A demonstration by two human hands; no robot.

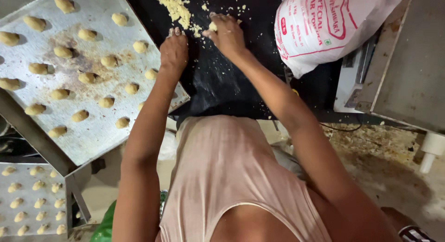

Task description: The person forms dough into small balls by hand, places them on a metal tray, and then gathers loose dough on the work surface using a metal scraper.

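My left hand (pixel 174 49) rests on the black worktop (pixel 222 84) beside the tray's right edge, fingers curled at crumbs of yellow dough (pixel 175 9). My right hand (pixel 227 33) is closed around a small lump of dough (pixel 212 26) just right of the crumbly pile. A large metal tray (pixel 88 130) at the left carries several small oval dough pieces (pixel 86 77) set in rows.
A white powder sack with red print (pixel 324 26) lies at the top right. A grey metal machine (pixel 408 61) stands at the far right. A second tray of dough pieces (pixel 32 200) sits lower left. A crumb-strewn floor (pixel 380 154) shows below.
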